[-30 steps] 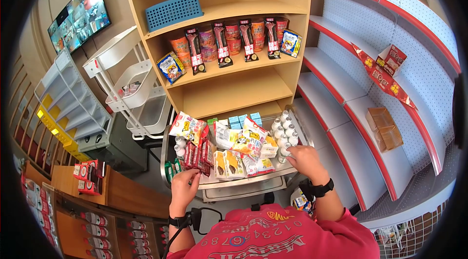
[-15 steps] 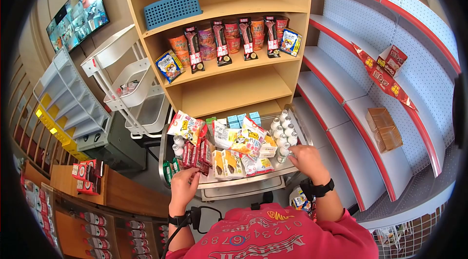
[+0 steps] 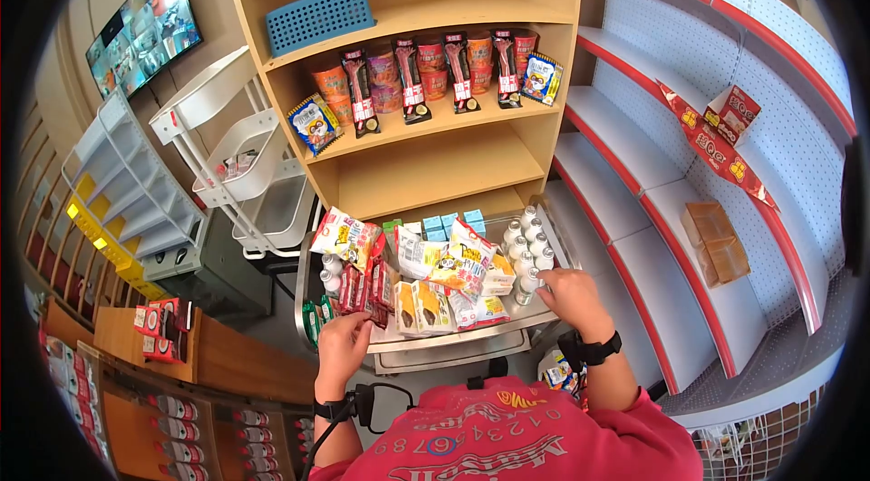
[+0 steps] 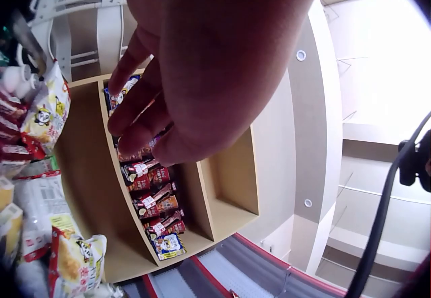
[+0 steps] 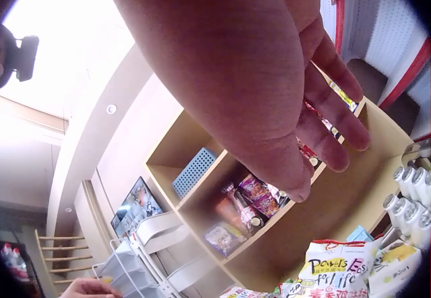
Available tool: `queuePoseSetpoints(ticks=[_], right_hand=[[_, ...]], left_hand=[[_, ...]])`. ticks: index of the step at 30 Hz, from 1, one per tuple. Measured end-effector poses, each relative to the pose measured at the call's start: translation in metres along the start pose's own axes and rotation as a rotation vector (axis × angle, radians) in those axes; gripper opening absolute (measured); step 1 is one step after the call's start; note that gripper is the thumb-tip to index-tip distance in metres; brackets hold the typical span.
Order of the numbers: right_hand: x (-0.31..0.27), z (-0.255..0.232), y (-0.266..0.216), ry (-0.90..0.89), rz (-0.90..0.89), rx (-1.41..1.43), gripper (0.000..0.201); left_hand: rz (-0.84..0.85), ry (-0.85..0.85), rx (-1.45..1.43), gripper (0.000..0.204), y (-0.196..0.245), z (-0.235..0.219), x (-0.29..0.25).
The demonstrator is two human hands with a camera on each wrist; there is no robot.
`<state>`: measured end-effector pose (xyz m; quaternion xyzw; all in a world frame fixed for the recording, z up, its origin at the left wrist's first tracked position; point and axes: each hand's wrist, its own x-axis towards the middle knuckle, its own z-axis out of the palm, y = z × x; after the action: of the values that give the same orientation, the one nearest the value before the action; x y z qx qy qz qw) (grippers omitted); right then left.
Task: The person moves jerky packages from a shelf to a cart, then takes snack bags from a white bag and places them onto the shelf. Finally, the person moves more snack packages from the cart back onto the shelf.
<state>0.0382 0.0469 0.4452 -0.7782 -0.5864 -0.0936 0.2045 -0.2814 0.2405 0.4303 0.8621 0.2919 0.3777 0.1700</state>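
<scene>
In the head view, a metal cart [image 3: 453, 339] carries snacks and bottles. My left hand [image 3: 343, 350] is by its front left edge, close to dark red packets [image 3: 381, 286]. To the right, my right hand [image 3: 576, 302] is beside several white bottles [image 3: 528, 284]; contact is unclear. The left wrist view shows the left hand [image 4: 209, 62] with loosely bent fingers and nothing held. Relaxed, spread fingers on the right hand [image 5: 262, 76] also hold nothing in the right wrist view. Snack bags [image 3: 460, 257] and yellow-and-white packs [image 3: 422, 305] lie between the hands.
Behind the cart stands a wooden shelf [image 3: 435, 158] with cups, dark packets and a blue basket [image 3: 321, 21]. Grey shelving with red edges [image 3: 634, 187] is on the right, a white trolley [image 3: 256, 155] on the left. A wooden counter [image 3: 237, 350] stands at lower left.
The right hand has shifted slightly rightward beside the bottles. The left hand stays almost in place, and the goods on the cart look unchanged.
</scene>
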Motion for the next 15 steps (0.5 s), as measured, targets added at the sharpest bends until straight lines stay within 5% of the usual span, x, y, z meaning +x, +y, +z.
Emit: queuePoseSetpoints(ticks=[15], right_hand=[[-0.005,0.004,0.016,-0.001,0.037,-0.003,0.018]], left_hand=[[0.019,-0.059,-0.041,0.009,0.006,0.014,0.014]])
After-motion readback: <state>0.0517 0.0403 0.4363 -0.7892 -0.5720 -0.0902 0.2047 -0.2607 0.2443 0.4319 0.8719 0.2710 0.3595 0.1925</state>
